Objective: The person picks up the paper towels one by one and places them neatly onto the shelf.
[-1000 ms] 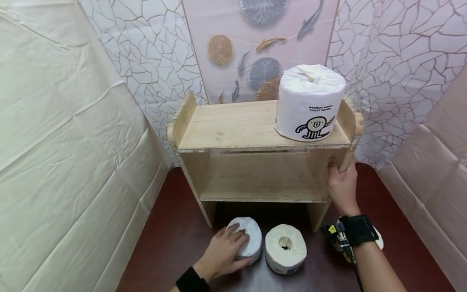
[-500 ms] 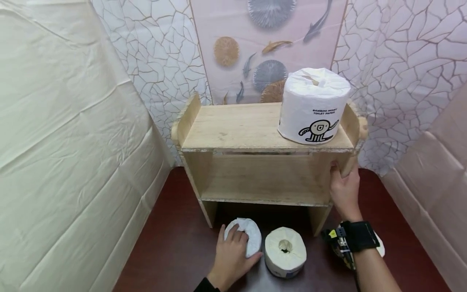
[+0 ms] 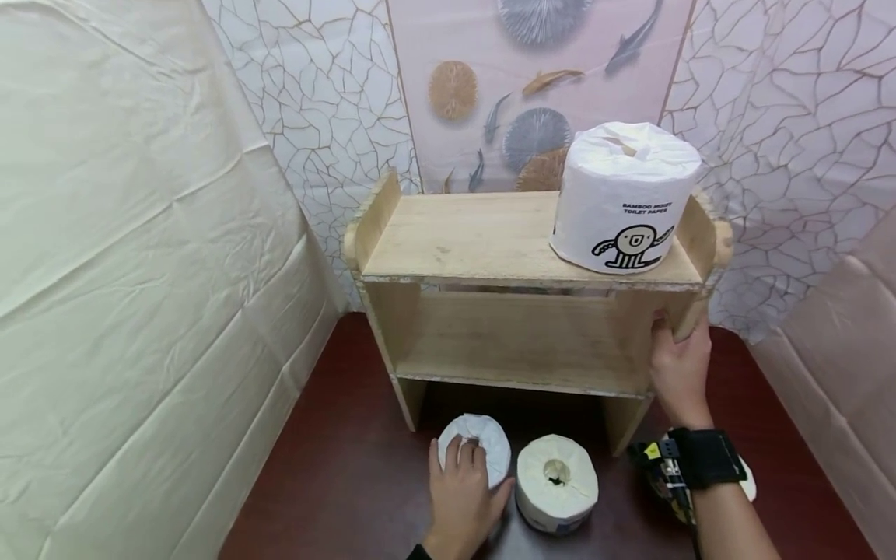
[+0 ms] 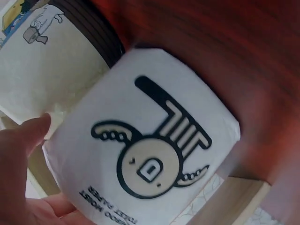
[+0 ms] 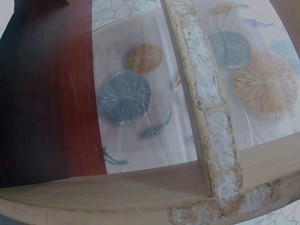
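My left hand (image 3: 458, 502) lies over a white-wrapped toilet paper roll (image 3: 495, 453) standing on the table before the shelf. Its fingers bend over the roll's top near the core hole, and the thumb is at the right side. In the left wrist view a black cartoon figure is printed on that roll (image 4: 150, 164). Just right of it stands a cream toilet paper roll (image 3: 558, 486). My right hand (image 3: 679, 369) grips the right side panel of the wooden shelf (image 3: 469, 233); the right wrist view shows only the shelf's edges (image 5: 220, 159), no hand.
A larger toilet paper roll (image 3: 623, 194) stands on the shelf's top board, at the right. Partly hidden under my right wrist is a round pale-edged thing (image 3: 747, 478). Cloth-covered walls (image 3: 175, 311) flank the dark red table (image 3: 336, 467).
My left hand has swung round from the left to the front of the white roll, its thumb now at the right side. My right hand keeps its grip on the shelf; the head view shifted slightly.
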Demonstrator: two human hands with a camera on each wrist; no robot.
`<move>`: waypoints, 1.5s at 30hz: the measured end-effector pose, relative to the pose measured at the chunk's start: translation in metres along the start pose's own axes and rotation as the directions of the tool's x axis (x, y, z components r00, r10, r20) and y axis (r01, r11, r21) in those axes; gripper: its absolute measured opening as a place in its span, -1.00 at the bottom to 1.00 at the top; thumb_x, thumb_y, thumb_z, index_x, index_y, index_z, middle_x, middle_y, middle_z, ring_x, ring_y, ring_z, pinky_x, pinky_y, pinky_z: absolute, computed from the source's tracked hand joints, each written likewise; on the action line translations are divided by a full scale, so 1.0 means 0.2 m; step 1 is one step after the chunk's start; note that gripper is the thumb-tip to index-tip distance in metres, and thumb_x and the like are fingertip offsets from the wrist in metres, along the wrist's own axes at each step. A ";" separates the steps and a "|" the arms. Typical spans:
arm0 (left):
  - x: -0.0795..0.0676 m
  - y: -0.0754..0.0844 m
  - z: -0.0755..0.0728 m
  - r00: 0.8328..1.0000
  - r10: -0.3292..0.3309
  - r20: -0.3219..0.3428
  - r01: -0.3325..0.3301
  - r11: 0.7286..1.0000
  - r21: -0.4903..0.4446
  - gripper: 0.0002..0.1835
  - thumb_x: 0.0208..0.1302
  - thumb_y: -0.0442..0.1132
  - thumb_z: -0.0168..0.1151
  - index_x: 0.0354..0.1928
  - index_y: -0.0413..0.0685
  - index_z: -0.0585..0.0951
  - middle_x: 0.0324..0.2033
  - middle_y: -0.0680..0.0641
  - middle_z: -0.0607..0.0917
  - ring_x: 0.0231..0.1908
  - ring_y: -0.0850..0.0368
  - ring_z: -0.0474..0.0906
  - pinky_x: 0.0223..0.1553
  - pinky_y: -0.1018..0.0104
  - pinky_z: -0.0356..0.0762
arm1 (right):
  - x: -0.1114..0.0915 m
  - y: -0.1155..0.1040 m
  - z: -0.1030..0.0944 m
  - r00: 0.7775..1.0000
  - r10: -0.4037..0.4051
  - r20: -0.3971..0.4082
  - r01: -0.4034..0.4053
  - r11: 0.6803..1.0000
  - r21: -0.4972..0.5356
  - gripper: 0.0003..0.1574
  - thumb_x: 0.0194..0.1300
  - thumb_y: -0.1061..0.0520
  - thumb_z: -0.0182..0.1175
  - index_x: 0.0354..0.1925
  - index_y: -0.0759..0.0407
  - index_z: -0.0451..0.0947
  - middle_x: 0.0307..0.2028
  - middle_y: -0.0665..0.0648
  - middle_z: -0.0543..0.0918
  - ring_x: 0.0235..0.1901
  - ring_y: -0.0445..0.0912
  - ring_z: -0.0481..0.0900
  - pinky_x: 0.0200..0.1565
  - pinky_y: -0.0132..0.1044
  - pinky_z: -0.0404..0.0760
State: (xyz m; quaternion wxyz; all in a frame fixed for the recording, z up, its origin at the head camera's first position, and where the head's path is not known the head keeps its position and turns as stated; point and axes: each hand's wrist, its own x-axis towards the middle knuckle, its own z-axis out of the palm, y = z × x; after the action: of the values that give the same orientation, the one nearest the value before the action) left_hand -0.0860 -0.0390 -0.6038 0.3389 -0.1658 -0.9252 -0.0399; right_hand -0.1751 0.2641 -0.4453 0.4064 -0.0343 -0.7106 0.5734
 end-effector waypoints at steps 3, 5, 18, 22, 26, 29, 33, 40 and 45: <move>0.00 0.02 0.01 1.000 -0.025 -0.002 0.025 1.000 0.013 -0.23 -0.18 0.44 0.63 -0.18 -0.08 0.77 -0.17 -0.05 0.81 0.08 -0.09 0.68 0.15 -0.35 0.54 | 0.01 -0.01 0.00 1.000 0.001 0.006 -0.001 1.000 0.008 -0.45 0.55 0.19 0.09 0.44 0.10 0.41 0.01 -0.05 0.56 -0.04 -0.21 0.52 0.00 -0.40 0.43; -0.01 0.03 0.01 0.999 -0.032 -0.018 0.032 0.999 0.014 -0.24 -0.22 0.41 0.67 -0.17 -0.08 0.76 -0.20 -0.06 0.81 0.10 -0.10 0.67 0.12 -0.36 0.56 | 0.01 -0.01 0.00 1.000 0.007 0.002 -0.007 1.000 0.008 -0.45 0.55 0.18 0.10 0.44 0.08 0.42 0.02 -0.07 0.56 -0.03 -0.21 0.51 0.01 -0.40 0.42; -0.09 0.03 0.05 0.994 -0.010 -0.104 0.007 1.000 -0.029 -0.32 -0.31 0.22 0.75 -0.20 -0.07 0.73 -0.31 -0.04 0.78 0.10 -0.09 0.67 -0.01 -0.18 0.68 | -0.02 0.01 -0.03 1.000 0.026 0.005 -0.026 0.999 -0.030 -0.45 0.56 0.16 0.10 0.44 0.17 0.39 -0.05 -0.14 0.53 -0.10 -0.24 0.51 -0.09 -0.41 0.40; -0.09 0.00 0.05 0.996 0.001 -0.086 -0.005 0.999 -0.044 -0.32 -0.35 0.15 0.77 -0.18 -0.08 0.74 -0.29 -0.05 0.79 0.12 -0.09 0.67 0.00 -0.20 0.68 | -0.03 0.01 -0.02 1.000 0.014 0.010 -0.014 1.000 -0.016 -0.45 0.56 0.18 0.10 0.44 0.18 0.39 -0.05 -0.17 0.53 -0.08 -0.24 0.51 -0.05 -0.41 0.41; -0.09 -0.03 0.04 0.996 0.024 -0.083 -0.029 0.998 -0.062 -0.32 -0.39 0.11 0.77 -0.17 -0.07 0.74 -0.23 -0.05 0.81 0.12 -0.08 0.66 -0.01 -0.21 0.68 | -0.03 0.01 -0.02 1.000 0.012 0.016 -0.012 1.000 -0.018 -0.46 0.58 0.17 0.10 0.44 0.17 0.38 -0.02 -0.14 0.53 -0.05 -0.24 0.52 -0.05 -0.41 0.43; -0.09 -0.05 0.03 0.996 0.034 -0.083 -0.040 0.996 -0.082 -0.32 -0.43 0.08 0.76 -0.16 -0.06 0.74 -0.21 -0.03 0.81 0.12 -0.08 0.66 -0.01 -0.20 0.69 | -0.03 0.00 -0.01 0.999 0.014 0.036 -0.013 1.000 -0.018 -0.46 0.60 0.16 0.09 0.45 0.16 0.37 0.01 -0.10 0.53 -0.02 -0.24 0.52 -0.04 -0.41 0.43; -0.08 -0.09 -0.01 0.995 0.037 -0.090 -0.048 0.991 -0.122 -0.35 -0.40 0.02 0.75 -0.16 -0.07 0.74 -0.23 -0.03 0.80 0.15 -0.08 0.65 0.02 -0.21 0.68 | -0.02 -0.01 0.00 0.998 -0.005 0.068 0.006 1.000 -0.024 -0.43 0.60 0.16 0.06 0.49 0.10 0.34 0.07 -0.04 0.53 0.01 -0.23 0.50 -0.01 -0.40 0.42; -0.04 -0.13 -0.09 0.989 0.064 -0.131 -0.084 0.985 -0.149 -0.41 -0.34 -0.02 0.71 -0.17 -0.08 0.72 -0.27 -0.02 0.79 0.14 -0.10 0.66 0.05 -0.16 0.68 | -0.01 -0.03 -0.01 0.995 -0.031 0.097 0.033 0.999 -0.024 -0.38 0.62 0.15 0.01 0.55 -0.05 0.28 0.14 0.14 0.52 0.01 -0.18 0.48 -0.03 -0.36 0.41; 0.01 -0.16 -0.16 0.983 0.094 -0.157 -0.119 0.980 -0.161 -0.46 -0.27 -0.01 0.65 -0.18 -0.07 0.71 -0.27 -0.01 0.78 0.15 -0.10 0.67 0.02 -0.13 0.68 | -0.01 -0.02 -0.02 0.997 -0.033 0.077 0.033 0.999 -0.003 -0.41 0.61 0.13 0.03 0.52 -0.02 0.32 0.09 0.11 0.52 0.00 -0.18 0.50 -0.03 -0.37 0.42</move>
State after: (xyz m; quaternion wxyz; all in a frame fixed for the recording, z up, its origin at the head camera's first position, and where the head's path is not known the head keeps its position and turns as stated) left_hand -0.0781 -0.0749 -0.5758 0.3930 -0.2401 -0.8805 -0.1126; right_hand -0.1692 0.2642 -0.4427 0.3883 -0.0015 -0.7275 0.5657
